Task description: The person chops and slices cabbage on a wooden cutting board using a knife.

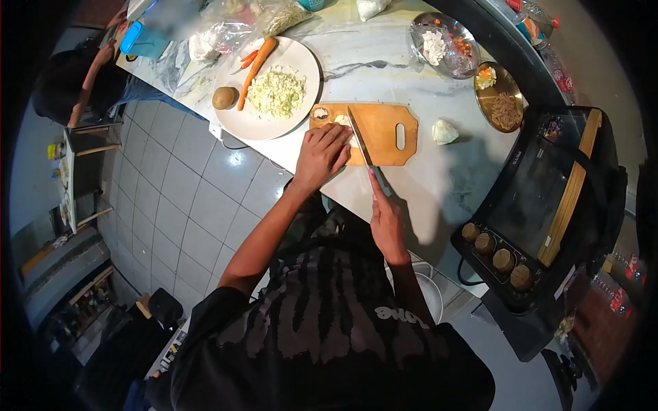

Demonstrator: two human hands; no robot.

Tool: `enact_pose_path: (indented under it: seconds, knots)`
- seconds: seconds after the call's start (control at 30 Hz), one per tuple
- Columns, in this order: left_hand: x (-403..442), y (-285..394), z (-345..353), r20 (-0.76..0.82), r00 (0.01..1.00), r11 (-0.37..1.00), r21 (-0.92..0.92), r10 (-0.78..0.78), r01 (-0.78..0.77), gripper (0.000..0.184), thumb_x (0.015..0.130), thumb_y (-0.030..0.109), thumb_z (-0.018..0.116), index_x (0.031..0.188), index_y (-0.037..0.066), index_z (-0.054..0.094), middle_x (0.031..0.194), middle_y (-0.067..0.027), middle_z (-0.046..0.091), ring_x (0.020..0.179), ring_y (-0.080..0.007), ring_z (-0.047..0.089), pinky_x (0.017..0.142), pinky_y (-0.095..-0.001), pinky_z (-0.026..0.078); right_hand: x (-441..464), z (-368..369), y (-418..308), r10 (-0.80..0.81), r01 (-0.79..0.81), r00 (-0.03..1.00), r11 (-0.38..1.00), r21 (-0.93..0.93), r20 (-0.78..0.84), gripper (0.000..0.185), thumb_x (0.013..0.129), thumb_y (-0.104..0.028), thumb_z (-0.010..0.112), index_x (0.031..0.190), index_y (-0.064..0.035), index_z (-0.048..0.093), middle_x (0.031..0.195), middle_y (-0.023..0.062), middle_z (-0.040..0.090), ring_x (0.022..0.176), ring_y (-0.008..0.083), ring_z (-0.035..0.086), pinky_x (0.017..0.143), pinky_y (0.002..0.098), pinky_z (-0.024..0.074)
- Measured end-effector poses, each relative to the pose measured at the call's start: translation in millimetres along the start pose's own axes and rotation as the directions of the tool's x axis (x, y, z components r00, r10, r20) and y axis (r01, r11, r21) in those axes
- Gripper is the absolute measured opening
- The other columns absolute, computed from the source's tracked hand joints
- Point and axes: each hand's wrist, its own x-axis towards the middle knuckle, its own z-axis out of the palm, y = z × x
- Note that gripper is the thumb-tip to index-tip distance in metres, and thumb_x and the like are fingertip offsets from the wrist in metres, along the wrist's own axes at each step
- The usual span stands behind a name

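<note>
My right hand (388,226) is closed round the handle of a kitchen knife (360,139). Its blade points away from me across a wooden cutting board (389,120). Close to the left of the blade, my left hand (321,154) rests on the board with its fingers bent together over a pale vegetable piece, mostly hidden beneath them. Small pale bits (341,119) show beyond the fingertips. Left of the board, a large white plate (301,58) bears chopped pale-green vegetable (277,92), a carrot (257,72), red chillies (249,59) and a round brown item (223,98).
A pale cabbage chunk (444,131) lies right of the board. Metal dishes of cut food (506,113) stand farther right, near a black oven (528,205). Plastic bags (236,27) lie at the back. Another person (82,85) is at the far left.
</note>
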Motion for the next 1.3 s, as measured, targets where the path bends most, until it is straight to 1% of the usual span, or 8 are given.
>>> enact_pose_path:
  seconds: [0.13,0.2,0.43,0.63,0.73,0.8,0.97,1.3]
  knots:
    - [-1.1,-0.6,1.4,0.001,1.0,1.0,-0.007,0.003,-0.003,0.038,0.086,0.012,0.072,0.123,0.005,0.067,0.119,-0.0072,0.066,0.116,-0.0247,0.06,0.094,-0.039,0.043,0.2,0.2,0.6,-0.017,0.017,1.0,0.999,-0.031,0.001,0.062,0.097,0.006,0.049,0.154,-0.0176,0.041,0.11,0.0306,0.064,0.097,0.0498,0.062,0.078,0.0508,0.0489]
    - [-1.4,-0.4,1.7,0.0,1.0,1.0,0.001,0.005,-0.005,0.038,0.086,0.012,0.071,0.124,0.005,0.067,0.12,-0.0073,0.066,0.116,-0.0248,0.06,0.094,-0.0391,0.043,0.2,-1.0,-0.3,0.003,-0.003,1.0,1.0,0.007,0.005,0.058,0.1,0.004,0.047,0.153,-0.0195,0.042,0.114,0.0323,0.061,0.102,0.051,0.06,0.081,0.0427,0.0512]
    - [-1.9,0.3,0.4,0.011,1.0,1.0,-0.003,-0.003,0.003,0.038,0.087,0.013,0.071,0.124,0.006,0.067,0.121,-0.0077,0.066,0.116,-0.0251,0.059,0.095,-0.0394,0.043,0.1,1.7,4.1,-0.019,0.02,1.0,1.0,0.014,-0.015,0.057,0.1,0.004,0.047,0.153,-0.0188,0.043,0.11,0.0317,0.062,0.099,0.0484,0.063,0.077,0.0409,0.051]
    - [-1.1,0.6,0.3,0.022,1.0,1.0,-0.014,-0.016,0.016,0.037,0.088,0.013,0.07,0.124,0.006,0.067,0.12,-0.0079,0.066,0.116,-0.025,0.059,0.096,-0.0397,0.042,0.7,0.0,3.1,-0.004,0.004,1.0,1.0,-0.023,0.0,0.058,0.1,0.003,0.048,0.153,-0.0195,0.043,0.102,0.031,0.062,0.086,0.0506,0.058,0.074,0.0406,0.0508]
    - [-1.4,0.4,-0.5,0.031,0.999,1.0,-0.005,-0.018,0.018,0.036,0.089,0.014,0.069,0.124,0.006,0.067,0.12,-0.008,0.066,0.117,-0.025,0.059,0.097,-0.0396,0.042,2.0,-0.3,1.6,-0.081,0.082,0.995,0.996,0.023,-0.06,0.059,0.1,0.002,0.049,0.153,-0.0211,0.042,0.098,0.0322,0.06,0.083,0.052,0.054,0.071,0.0406,0.0501]
    - [-1.3,-0.8,-0.1,0.033,0.999,1.0,-0.005,-0.017,0.017,0.038,0.089,0.014,0.069,0.126,0.006,0.066,0.12,-0.0081,0.066,0.117,-0.025,0.059,0.097,-0.0397,0.042,2.1,-5.4,-3.5,0.046,-0.046,0.998,0.999,-0.011,0.046,0.065,0.097,0.007,0.05,0.155,-0.0206,0.04,0.106,0.0316,0.063,0.096,0.05,0.061,0.078,0.0486,0.0499]
    - [-1.9,-0.2,-2.8,0.055,0.998,0.996,-0.069,-0.044,0.048,0.047,0.09,0.015,0.068,0.136,0.009,0.059,0.126,-0.0079,0.063,0.119,-0.0256,0.057,0.099,-0.0407,0.041,1.8,-3.7,2.6,0.045,-0.044,0.998,0.999,-0.002,0.041,0.063,0.098,0.005,0.049,0.155,-0.0214,0.039,0.109,0.032,0.063,0.099,0.0513,0.06,0.078,0.0493,0.0499]
    - [-4.0,0.0,0.4,0.11,0.993,0.994,0.101,0.036,-0.047,0.062,0.089,0.016,0.069,0.148,0.016,0.05,0.149,-0.0034,0.052,0.13,-0.0238,0.051,0.1,-0.0406,0.04,4.2,-8.0,-0.6,0.048,-0.044,0.996,0.998,-0.055,0.073,0.071,0.094,0.009,0.048,0.156,-0.0228,0.036,0.106,0.0328,0.062,0.099,0.0514,0.06,0.075,0.0531,0.0476]
